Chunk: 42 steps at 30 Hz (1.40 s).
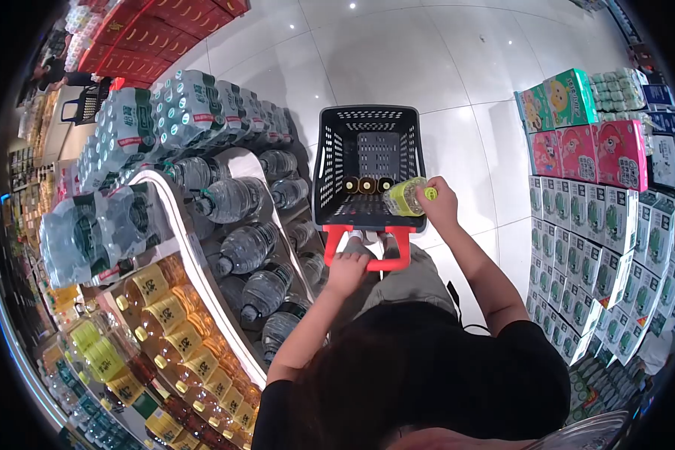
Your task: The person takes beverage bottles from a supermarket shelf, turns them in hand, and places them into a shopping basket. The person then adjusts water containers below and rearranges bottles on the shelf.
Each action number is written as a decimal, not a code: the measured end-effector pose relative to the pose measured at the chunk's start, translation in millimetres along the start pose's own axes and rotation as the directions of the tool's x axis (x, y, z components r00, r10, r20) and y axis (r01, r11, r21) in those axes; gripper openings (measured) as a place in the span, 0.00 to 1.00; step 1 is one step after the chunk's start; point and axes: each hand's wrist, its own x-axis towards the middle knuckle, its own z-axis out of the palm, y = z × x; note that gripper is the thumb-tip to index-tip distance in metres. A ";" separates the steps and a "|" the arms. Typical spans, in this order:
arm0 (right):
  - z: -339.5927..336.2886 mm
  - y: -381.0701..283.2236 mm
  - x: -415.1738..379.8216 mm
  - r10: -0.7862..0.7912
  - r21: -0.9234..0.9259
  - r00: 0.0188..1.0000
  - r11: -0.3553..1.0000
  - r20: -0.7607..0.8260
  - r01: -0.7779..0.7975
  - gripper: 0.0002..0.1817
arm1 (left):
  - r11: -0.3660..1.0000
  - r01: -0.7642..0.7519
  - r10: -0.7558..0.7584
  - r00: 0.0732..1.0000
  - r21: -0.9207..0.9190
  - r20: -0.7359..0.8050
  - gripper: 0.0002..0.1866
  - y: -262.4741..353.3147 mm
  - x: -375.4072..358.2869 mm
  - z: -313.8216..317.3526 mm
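Note:
My left hand is closed around the red handle of a black shopping basket that stands in front of my legs. At the basket's near right corner, my right hand grips a clear bottle with a yellow-green label and cap. The bottle lies tilted over the basket's opening, its capped end in my fingers. Inside the basket, beside it, are several dark bottles seen from their capped ends.
Large water bottles fill a low shelf at left, beside shrink-wrapped bottle packs and yellow-labelled bottles. Stacked white cartons and pink boxes stand at right. Pale floor tiles stretch ahead; red boxes are stacked at far left.

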 end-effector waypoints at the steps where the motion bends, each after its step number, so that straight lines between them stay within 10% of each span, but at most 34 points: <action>1: 18.7 8.9 15.2 0.004 -0.038 1.000 0.999 0.012 -0.004 0.16 | 0.994 0.085 -0.073 0.981 -0.062 0.181 0.14 -4.0 9.5 -0.8; 5: 114.4 62.0 75.7 0.022 -0.206 0.995 0.978 0.099 -0.001 0.20 | 0.987 -0.156 0.160 0.965 0.037 -0.209 0.14 -12.9 27.8 -16.6; 10: 239.4 159.3 153.4 0.172 -0.456 0.960 0.889 0.222 -0.054 0.22 | 0.988 0.028 -0.004 0.987 -0.151 0.160 0.10 -19.8 31.5 3.8; 23: 376.2 308.6 192.3 0.578 -0.457 0.787 0.772 0.216 -0.442 0.31 | 0.933 0.067 -0.002 0.983 -0.354 0.181 0.11 -50.2 38.2 31.5; 32: 404.9 342.1 216.5 0.467 -0.257 0.834 0.879 0.293 -0.402 0.20 | 0.899 0.145 -0.086 0.984 -0.414 0.157 0.11 -32.5 30.9 41.2; 35: 372.8 286.6 180.6 0.131 -0.315 0.901 0.949 0.413 0.006 0.16 | 0.898 0.137 -0.096 0.988 -0.418 0.117 0.11 -20.2 24.1 37.0; 39: 317.2 235.4 128.8 0.098 -0.202 0.627 0.975 0.773 0.096 0.15 | 0.902 0.132 -0.121 0.991 -0.411 0.053 0.11 -3.2 24.8 35.9; 42: 226.8 155.5 75.0 -0.213 0.058 0.601 0.962 0.770 0.267 0.12 | 0.893 0.150 -0.149 0.988 -0.425 0.036 0.11 7.3 31.8 34.0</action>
